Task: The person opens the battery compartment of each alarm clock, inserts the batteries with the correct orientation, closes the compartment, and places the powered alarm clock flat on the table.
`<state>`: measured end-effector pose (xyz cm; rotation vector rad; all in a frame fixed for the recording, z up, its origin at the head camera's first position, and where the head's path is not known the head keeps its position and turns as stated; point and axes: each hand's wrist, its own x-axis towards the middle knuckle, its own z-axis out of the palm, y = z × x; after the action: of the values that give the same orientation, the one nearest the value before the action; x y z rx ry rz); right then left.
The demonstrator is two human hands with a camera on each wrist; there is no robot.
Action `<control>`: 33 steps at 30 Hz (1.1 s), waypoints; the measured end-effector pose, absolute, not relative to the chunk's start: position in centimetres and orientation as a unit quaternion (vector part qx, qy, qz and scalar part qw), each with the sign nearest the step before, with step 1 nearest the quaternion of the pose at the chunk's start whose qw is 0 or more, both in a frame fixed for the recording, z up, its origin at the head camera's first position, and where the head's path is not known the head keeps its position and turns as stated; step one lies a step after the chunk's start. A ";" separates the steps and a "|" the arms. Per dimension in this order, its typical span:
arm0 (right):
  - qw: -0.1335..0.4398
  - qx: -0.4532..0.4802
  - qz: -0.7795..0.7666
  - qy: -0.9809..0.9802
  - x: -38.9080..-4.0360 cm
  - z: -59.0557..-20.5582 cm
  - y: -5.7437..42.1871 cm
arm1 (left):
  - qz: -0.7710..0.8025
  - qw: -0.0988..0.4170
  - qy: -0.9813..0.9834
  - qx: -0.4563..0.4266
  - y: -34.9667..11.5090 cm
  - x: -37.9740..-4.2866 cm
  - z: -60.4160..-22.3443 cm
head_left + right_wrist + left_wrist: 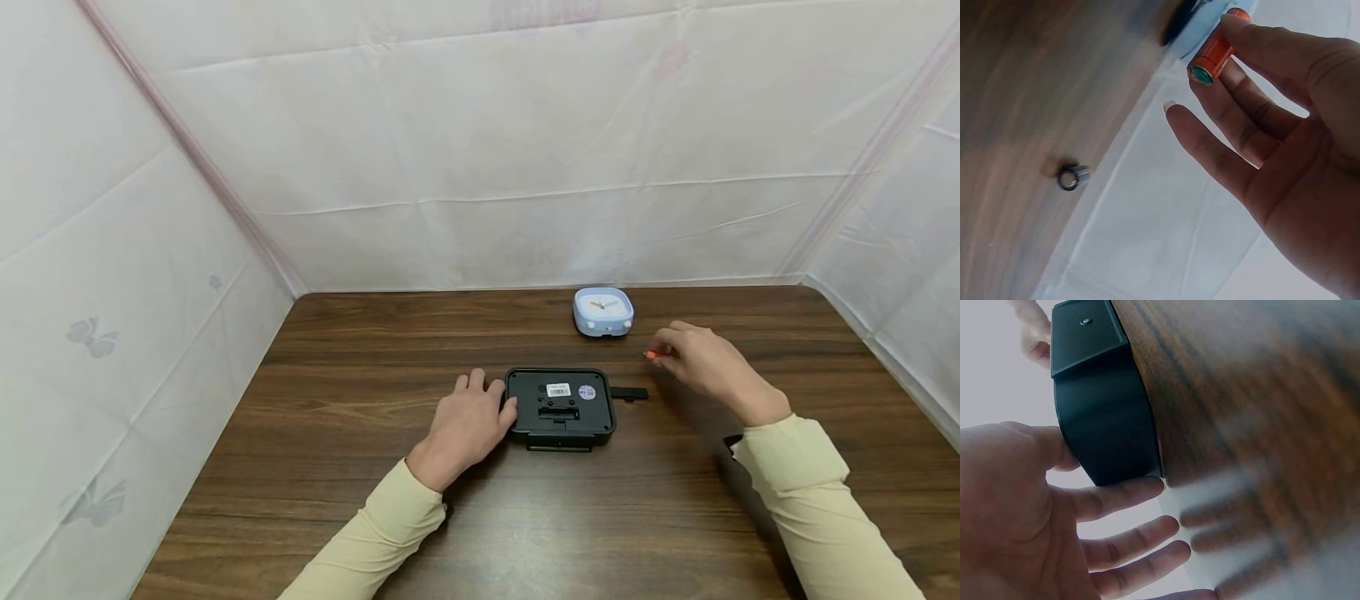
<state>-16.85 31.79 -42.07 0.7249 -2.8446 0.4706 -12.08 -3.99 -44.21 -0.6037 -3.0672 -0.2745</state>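
Observation:
A black rectangular device [561, 422] lies back side up on the wooden table, with labels and an uncovered battery slot showing. My left hand [468, 421] rests at its left end, thumb against the edge and fingers mostly straight, the fingertips on the table in the left wrist view. Up and to the right of the device, my right hand [701, 358] pinches an orange battery [1213, 53] between thumb and fingers, just over the table. One end of that battery shows green in the right wrist view.
A light blue alarm clock [603, 312] stands behind the device. A narrow black strip [628, 392] lies against the device's right side. Low in the right wrist view, a small dark cylinder [1072, 177] sits on the table. White sheeting [480, 150] walls the table's back and sides.

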 end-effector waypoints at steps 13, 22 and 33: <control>0.102 0.268 0.164 -0.944 -15.9 -41.0 30.0 | -0.085 -0.001 -0.978 -0.192 -4.0 -12.1 -44.1; 0.098 0.284 0.173 -0.938 -15.2 -40.5 28.7 | -0.087 -0.006 -0.978 -0.189 -3.9 -12.1 -44.1; 0.115 0.307 0.165 -0.930 -14.3 -40.1 26.8 | -0.083 0.000 -0.979 -0.189 -3.9 -12.2 -44.2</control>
<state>-14.25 26.78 -40.08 0.8992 -2.7254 0.4837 -12.20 -3.89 -44.20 -0.5933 -3.0738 -0.2593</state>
